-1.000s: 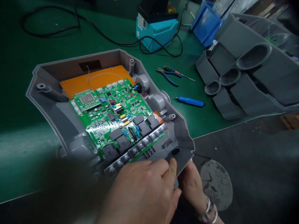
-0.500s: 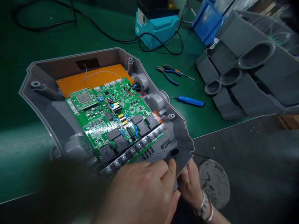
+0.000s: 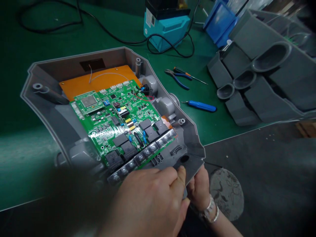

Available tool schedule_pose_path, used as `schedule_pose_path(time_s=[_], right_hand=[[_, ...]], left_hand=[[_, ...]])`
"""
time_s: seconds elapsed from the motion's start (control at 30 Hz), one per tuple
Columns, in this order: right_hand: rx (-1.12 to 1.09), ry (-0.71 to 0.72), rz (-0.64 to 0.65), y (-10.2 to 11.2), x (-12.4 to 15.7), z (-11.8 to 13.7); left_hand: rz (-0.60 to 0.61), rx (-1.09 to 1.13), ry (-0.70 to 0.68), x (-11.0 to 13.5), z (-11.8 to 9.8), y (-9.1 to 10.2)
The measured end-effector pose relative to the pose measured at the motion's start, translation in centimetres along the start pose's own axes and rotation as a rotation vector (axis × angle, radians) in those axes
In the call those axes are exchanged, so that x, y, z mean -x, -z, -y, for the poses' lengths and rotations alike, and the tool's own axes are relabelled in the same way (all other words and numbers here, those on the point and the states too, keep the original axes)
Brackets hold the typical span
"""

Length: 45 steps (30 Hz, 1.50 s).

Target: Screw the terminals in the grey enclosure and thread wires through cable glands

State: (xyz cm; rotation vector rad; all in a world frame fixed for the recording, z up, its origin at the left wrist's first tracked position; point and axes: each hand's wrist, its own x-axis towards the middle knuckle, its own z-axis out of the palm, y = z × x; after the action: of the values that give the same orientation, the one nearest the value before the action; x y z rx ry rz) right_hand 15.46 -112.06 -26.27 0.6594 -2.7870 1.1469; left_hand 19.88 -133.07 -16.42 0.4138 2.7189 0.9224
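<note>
A grey plastic housing [image 3: 195, 144] rests tilted, its open side up and its near corner past the bench edge. A green circuit board [image 3: 145, 108] lies in it over an orange plate [image 3: 113, 71], with a clear-covered terminal strip [image 3: 140, 157] along the board's near side. My left hand [image 3: 155, 194] grips the near wall, index fingertip inside just below a dark round hole [image 3: 184, 159], thumb outside. Beneath the same wall is my right hand [image 3: 199, 187], a bracelet on its wrist, fingers curled against the outside. What those fingers hold, if anything, is hidden.
Pliers [image 3: 179, 79], a screwdriver [image 3: 190, 75] and a blue-handled tool [image 3: 201, 106] lie right of the housing. More grey housings [image 3: 261, 85] are stacked at the right. A turquoise device [image 3: 165, 31] with a black cable stands behind. A round stool [image 3: 227, 194] is below.
My right hand has shifted slightly up and left under the wall. My left hand keeps its grip, and the housing is almost unmoved.
</note>
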Motion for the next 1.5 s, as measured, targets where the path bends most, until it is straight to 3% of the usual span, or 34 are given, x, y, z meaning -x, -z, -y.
schedule_pose_path(time_s=[0.07,0.2,0.33,0.47,0.63,0.73,0.9,0.97,1.1,1.2,1.33,1.5], right_hand=[[0.252,0.264,-0.061,0.1,-0.4,-1.1],[0.455,0.435,-0.032,1.3,-1.7,-1.0],[0.417,0.339,0.154,2.7,-2.4,0.2],[0.163,0.161,0.343,3.5,-2.5,0.4],[-0.070,-0.019,0.415,3.6,-2.1,0.2],[-0.102,-0.059,0.357,2.7,-1.5,0.6],[-0.086,-0.083,0.077,-0.3,-0.1,1.3],[-0.088,-0.078,0.024,-1.0,0.5,1.2],[-0.037,-0.123,0.103,-0.2,1.7,0.0],[0.072,-0.159,0.003,1.8,1.3,-1.1],[0.163,-0.136,-0.221,5.4,-2.6,-1.5],[0.297,0.039,-0.180,7.9,-11.3,-2.0]], left_hand=[[0.017,-0.004,-0.001,-0.1,0.0,0.2],[0.078,-0.008,-0.001,-0.3,-0.1,0.5],[0.121,0.029,0.017,-0.3,-0.3,0.8],[0.129,0.033,0.023,-0.5,-0.3,0.7],[0.125,0.013,0.058,-0.4,-0.4,0.7],[0.108,0.000,0.071,-0.2,-0.5,0.8],[0.160,0.010,0.137,-0.3,-0.9,1.3],[0.164,0.057,0.175,-0.3,-1.0,1.4],[0.070,0.103,0.190,0.1,-0.8,1.4],[0.047,0.104,0.214,0.3,-0.7,1.4],[-0.023,0.177,0.244,0.7,-0.9,2.3],[-0.197,0.255,0.307,2.1,-1.1,5.4]])
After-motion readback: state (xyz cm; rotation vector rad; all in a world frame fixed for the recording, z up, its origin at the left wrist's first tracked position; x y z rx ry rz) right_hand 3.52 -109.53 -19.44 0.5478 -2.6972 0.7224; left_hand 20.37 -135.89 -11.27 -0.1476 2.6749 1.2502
